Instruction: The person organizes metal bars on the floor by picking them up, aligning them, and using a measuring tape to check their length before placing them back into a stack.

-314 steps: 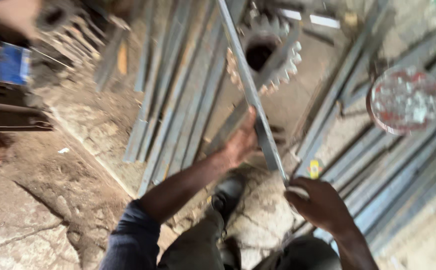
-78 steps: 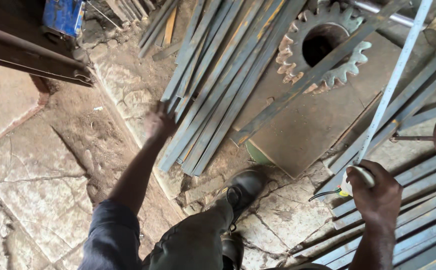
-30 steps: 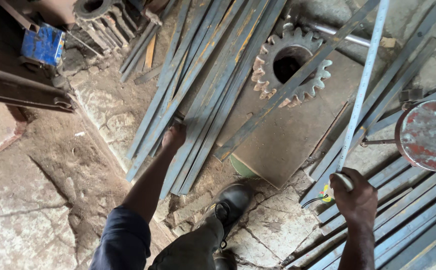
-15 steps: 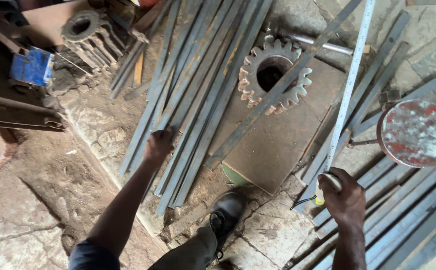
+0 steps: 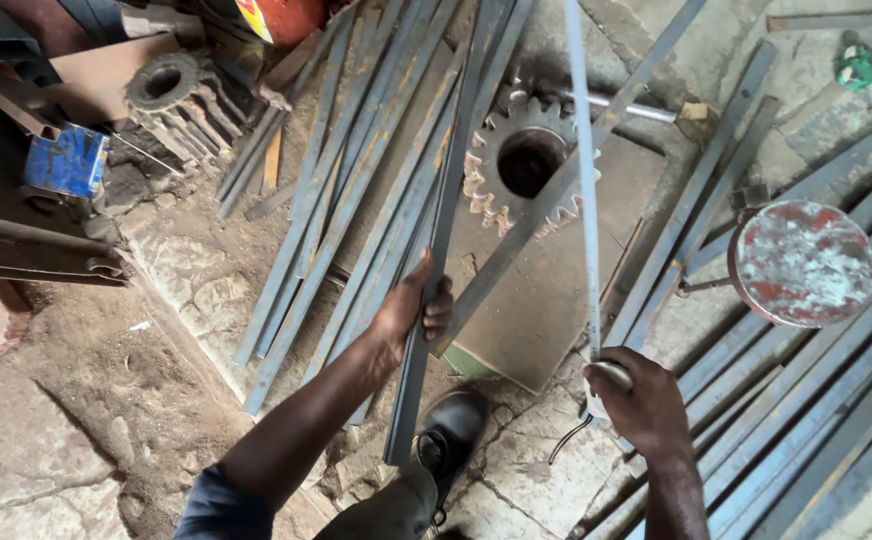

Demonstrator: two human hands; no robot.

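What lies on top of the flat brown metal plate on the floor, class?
On the brown plate lies a large toothed gear, with a long flat steel bar slanting across both. Whatever is beneath the gear and the plate is covered and cannot be seen.

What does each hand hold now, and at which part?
The left hand grips a flat steel bar near its lower end; the right hand holds a thin metal strip at its bottom end.

Gear wheel (image 5: 528,163) lies on a flat plate (image 5: 546,300), between the bar bundle (image 5: 356,190) at left and a round stool (image 5: 802,262) at right. A boot (image 5: 448,440) stands below the plate; a box (image 5: 66,160) lies far left.
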